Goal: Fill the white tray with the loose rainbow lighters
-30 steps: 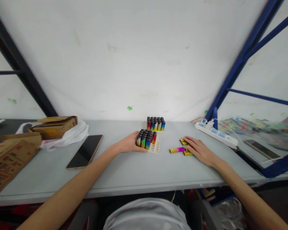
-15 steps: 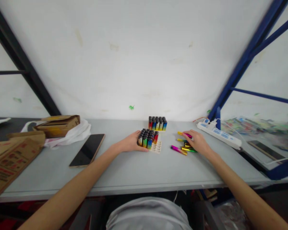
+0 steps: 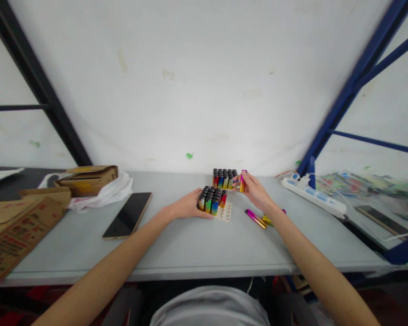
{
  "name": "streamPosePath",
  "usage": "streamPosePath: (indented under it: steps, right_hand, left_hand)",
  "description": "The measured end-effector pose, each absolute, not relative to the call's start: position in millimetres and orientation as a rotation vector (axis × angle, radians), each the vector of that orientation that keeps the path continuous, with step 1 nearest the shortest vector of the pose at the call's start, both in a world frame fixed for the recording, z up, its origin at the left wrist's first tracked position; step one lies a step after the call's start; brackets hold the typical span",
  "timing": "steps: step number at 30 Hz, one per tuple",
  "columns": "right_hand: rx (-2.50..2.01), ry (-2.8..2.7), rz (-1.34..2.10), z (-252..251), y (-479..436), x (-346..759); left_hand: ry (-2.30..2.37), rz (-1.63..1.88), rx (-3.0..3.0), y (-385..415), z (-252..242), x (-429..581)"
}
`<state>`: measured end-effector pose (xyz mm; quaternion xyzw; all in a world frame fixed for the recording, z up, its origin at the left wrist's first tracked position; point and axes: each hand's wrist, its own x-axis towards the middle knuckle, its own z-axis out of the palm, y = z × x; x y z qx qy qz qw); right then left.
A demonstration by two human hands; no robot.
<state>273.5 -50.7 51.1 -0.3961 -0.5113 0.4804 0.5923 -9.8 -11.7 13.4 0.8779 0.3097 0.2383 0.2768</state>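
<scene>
Pink-and-gold tube (image 3: 243, 182) upright in right hand (image 3: 255, 190), forearm (image 3: 304, 251) slanting inward.

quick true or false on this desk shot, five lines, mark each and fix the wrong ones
1. The right hand holds a pink-and-gold tube upright. True.
2. The left hand rests on the phone. False: it curls around the left side of the front tubes.
3. The phone lies left of the left hand. True.
4. Every hole in the pale tray is filled. False: bare holes show on its right side.
5. The power strip has a plug in it. True.
</scene>
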Motion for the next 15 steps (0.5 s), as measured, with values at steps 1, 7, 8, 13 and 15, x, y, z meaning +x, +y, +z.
streamPosePath:
  steps: [1, 7, 8, 13, 15]
  right_hand:
    - [-0.907, -1.206, 1.137, 49.2, -52.7, 269.3]
    - [-1.011, -1.256, 1.180, 34.1, -58.5, 263.7]
    - [-1.030, -1.254, 1.190, 31.7, -57.8, 263.2]
    - [-1.220, -1.153, 1.166, 21.5, -54.7, 253.7]
    - [-1.263, -1.126, 1.146, 18.8, -55.0, 249.3]
  left_hand:
    - [0.828, 0.640, 2.358, -12.0, 13.5, -10.0]
    - [0.821, 0.651, 2.355, -14.0, 15.7, -9.7]
    - [0.826, 0.647, 2.352, -14.2, 16.1, -9.5]
    - [0.854, 0.618, 2.324, -13.9, 15.8, -8.9]
    - [0.852, 0.629, 2.322, -13.7, 15.1, -9.0]
